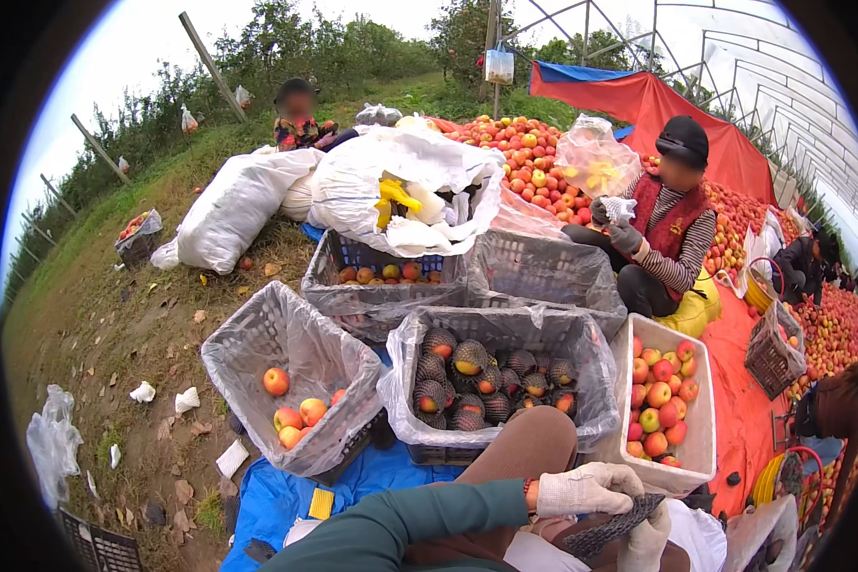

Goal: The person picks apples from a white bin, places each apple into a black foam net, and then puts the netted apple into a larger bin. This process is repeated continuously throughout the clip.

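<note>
Both my hands wear whitish work gloves and meet over my lap at the lower right. My left hand (586,490) has its fingers closed on the upper end of a dark grey foam net sleeve (608,530). From the other side my right hand (644,541) grips the same sleeve. Whether any fruit is inside the sleeve is hidden. Just beyond my knee stands a plastic-lined crate (412,431) holding several apples in dark nets (470,357). A white crate (704,458) of bare apples (660,396) stands to its right.
On the left, a lined crate (248,419) holds a few apples. Behind are two more crates and a big white sack (353,181). One person (682,224) sits at right with a white net; another (300,129) sits far back. Apple heaps (524,157) lie on red sheeting (734,367).
</note>
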`<state>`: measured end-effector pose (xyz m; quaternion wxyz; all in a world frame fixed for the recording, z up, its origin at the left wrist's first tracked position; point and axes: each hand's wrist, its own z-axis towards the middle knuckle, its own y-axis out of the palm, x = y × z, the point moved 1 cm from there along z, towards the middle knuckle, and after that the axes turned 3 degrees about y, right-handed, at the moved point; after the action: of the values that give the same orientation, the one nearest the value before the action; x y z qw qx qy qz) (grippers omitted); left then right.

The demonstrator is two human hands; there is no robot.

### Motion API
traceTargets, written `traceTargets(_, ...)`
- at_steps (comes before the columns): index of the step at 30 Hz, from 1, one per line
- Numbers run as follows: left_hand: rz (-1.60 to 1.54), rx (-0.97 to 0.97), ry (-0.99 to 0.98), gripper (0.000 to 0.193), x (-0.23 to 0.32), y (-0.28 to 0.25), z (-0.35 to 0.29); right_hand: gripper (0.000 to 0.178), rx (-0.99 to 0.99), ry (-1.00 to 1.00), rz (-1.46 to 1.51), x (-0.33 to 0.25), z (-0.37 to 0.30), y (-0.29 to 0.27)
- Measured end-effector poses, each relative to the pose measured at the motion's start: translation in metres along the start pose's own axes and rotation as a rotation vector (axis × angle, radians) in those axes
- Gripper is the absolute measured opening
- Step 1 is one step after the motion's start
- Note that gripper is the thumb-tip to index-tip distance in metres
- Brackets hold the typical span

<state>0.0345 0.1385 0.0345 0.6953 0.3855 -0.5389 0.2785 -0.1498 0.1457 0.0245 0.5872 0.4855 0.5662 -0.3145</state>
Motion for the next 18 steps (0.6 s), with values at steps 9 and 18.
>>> traceTargets(9, -0.238, 0.1, 0.119, 0.02, -0.014, 0.005, 0.016, 0.034, 0.272, -0.35, 0.033, -0.028, 0.003, -0.006)
traceTargets(18, -0.287, 0.168, -0.112, 0.018, -0.019, 0.003, -0.007, 0.031, 0.201, -0.276, 0.381, 0.005, -0.004, -0.005)
